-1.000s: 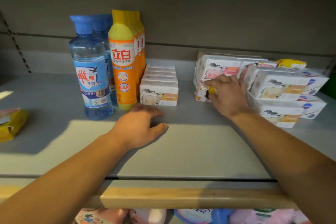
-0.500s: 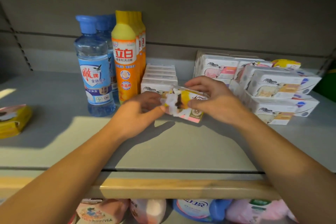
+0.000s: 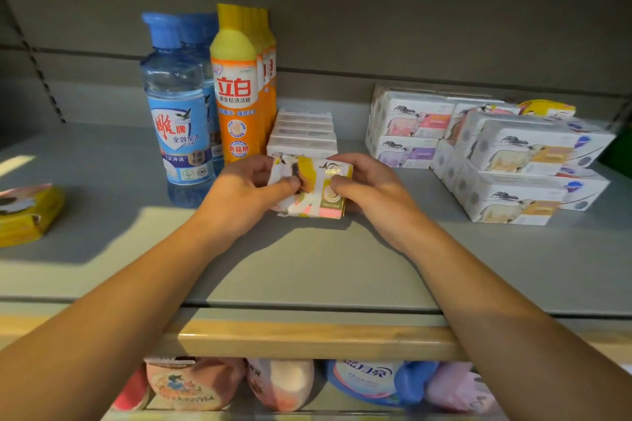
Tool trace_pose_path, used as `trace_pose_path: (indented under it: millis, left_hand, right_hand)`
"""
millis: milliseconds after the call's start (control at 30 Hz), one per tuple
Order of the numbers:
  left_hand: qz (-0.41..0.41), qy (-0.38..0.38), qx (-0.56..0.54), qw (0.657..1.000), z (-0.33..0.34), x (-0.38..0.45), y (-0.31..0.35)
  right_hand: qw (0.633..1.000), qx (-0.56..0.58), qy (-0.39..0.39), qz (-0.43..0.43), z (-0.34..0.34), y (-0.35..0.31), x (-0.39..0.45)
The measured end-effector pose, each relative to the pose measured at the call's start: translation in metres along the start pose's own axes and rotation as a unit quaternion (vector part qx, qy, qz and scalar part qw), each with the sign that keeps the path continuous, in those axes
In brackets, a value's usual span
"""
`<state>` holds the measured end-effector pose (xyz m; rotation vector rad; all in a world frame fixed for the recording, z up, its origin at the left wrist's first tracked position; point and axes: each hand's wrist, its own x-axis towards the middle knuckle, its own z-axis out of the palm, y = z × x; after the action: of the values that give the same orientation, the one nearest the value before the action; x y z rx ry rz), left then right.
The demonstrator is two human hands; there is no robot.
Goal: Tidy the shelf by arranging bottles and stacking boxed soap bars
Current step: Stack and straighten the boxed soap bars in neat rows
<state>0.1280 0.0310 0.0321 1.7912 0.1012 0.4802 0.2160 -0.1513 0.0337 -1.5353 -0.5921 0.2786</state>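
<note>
Since 0.5 s ago both hands w/ the soap pack have dropped slightly; it now sits low at the shelf front-centre, just before the white box row. Left hand pinches its torn white end, thumb on top; right hand grips the yellow end, fingers curled round. Blue bottles: 2 visible. Orange bottles: approx 3, rear ones mostly hidden. Row: 4-5 boxes. Right box pile overlaps, count unclear. Yellow pack cut off at left edge.
</note>
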Motion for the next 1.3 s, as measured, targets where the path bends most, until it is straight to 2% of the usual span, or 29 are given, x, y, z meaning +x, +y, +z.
trace_pose_path:
  millis: [167,267,333,433,500,567,633,700,767,867,1033,1300]
  left_hand:
    - [-0.013,-0.061,-0.069,0.996,-0.005,0.001,-0.002]
    - [0.023,-0.108,-0.052,0.993,-0.007,-0.001,0.000]
    - [0.051,-0.126,-0.001,0.991,-0.006,-0.002,0.001]
    - [0.101,-0.081,0.079,0.988,-0.004,-0.004,0.003]
    - [0.101,-0.050,0.057,0.992,-0.003,-0.005,0.005]
    - [0.075,-0.021,0.030,0.997,-0.002,-0.005,0.005]
    - [0.042,0.005,0.021,0.999,-0.001,-0.004,0.005]
    - [0.012,0.019,0.023,0.999,-0.002,-0.003,0.005]
    - [-0.023,0.005,0.017,1.000,-0.002,-0.003,0.005]
    - [-0.065,-0.027,-0.013,0.997,-0.002,-0.003,0.005]
    - [-0.088,-0.042,-0.038,0.994,-0.002,-0.001,0.006]
    - [-0.045,-0.012,-0.050,0.998,-0.002,0.001,0.001]
  right_hand:
    - [0.997,0.060,0.040,0.039,-0.002,-0.002,0.000]
    - [0.992,0.096,0.058,0.063,-0.003,-0.007,-0.001]
    - [0.988,0.111,0.052,0.098,-0.003,-0.011,-0.002]
    - [0.973,0.153,0.041,0.166,-0.003,-0.012,-0.002]
    - [0.963,0.197,0.018,0.182,-0.005,-0.013,-0.004]
    - [0.964,0.205,-0.034,0.166,-0.008,-0.013,-0.005]
    - [0.980,0.144,-0.067,0.118,-0.011,-0.012,-0.006]
    - [0.995,0.043,-0.055,0.068,-0.010,-0.010,-0.006]
    - [0.998,-0.020,-0.006,0.063,-0.008,-0.007,-0.005]
    - [0.995,-0.025,0.026,0.095,-0.005,-0.003,-0.003]
    - [0.993,-0.026,0.012,0.114,-0.007,-0.002,-0.001]
    - [0.999,0.032,0.010,0.022,-0.008,-0.006,-0.005]
